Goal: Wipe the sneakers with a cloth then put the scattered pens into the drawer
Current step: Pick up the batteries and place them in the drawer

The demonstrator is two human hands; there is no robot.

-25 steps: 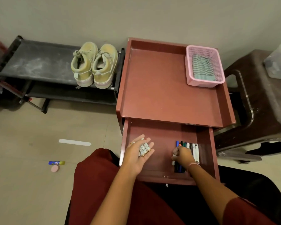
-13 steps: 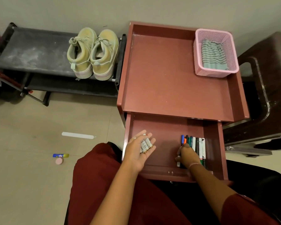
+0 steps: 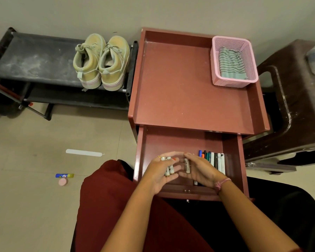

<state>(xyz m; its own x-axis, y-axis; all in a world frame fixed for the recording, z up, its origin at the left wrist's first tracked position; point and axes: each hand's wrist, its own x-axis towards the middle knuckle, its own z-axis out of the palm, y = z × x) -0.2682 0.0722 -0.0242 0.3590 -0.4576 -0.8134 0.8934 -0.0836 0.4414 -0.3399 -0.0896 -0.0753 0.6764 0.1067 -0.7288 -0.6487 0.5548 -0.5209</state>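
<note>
Two yellow-green lace-up sneakers (image 3: 100, 62) sit on the black metal shoe rack (image 3: 35, 59), far left. Left hand (image 3: 162, 171) cups several white pens (image 3: 168, 170) over the open reddish-brown wooden drawer (image 3: 233, 148); right hand (image 3: 200, 170) pinches one white pen (image 3: 187, 165). More capped markers (image 3: 215, 160) lie along the drawer's right side.

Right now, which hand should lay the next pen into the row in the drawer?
Right. The right hand pinches one pen and sits beside the row of pens along the drawer's right side. The left hand cradles the spare pens farther from that row.
</note>
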